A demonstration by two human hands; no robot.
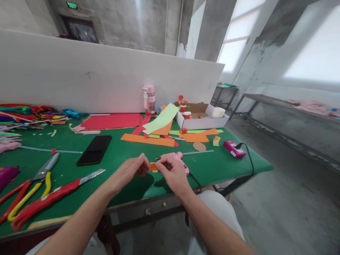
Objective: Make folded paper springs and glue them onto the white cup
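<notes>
In the middle, over the table's front edge, my right hand [171, 171] pinches a small orange paper piece [153, 166] with a pale yellow-green bit along its lower edge. Close against its left side is my left hand [134, 168], fingers curled together; whatever lies inside them is hidden. A pink glue gun [183, 164] lies partly behind my right hand, its nozzle pointing left. From its back a glue stick [199, 152] extends to the right. Beyond it rest a round brown disc [199, 146] and a small striped orange and yellow-green block [216, 141].
Orange strips [148, 140], a light green sheet [162, 118] and red sheets [111, 121] lie behind. Left are a black phone [94, 150], a red-handled knife [57, 195] and pliers [44, 173]. A white box [203, 123], pink bottle [150, 99] and purple box [234, 149] with cable stand farther off.
</notes>
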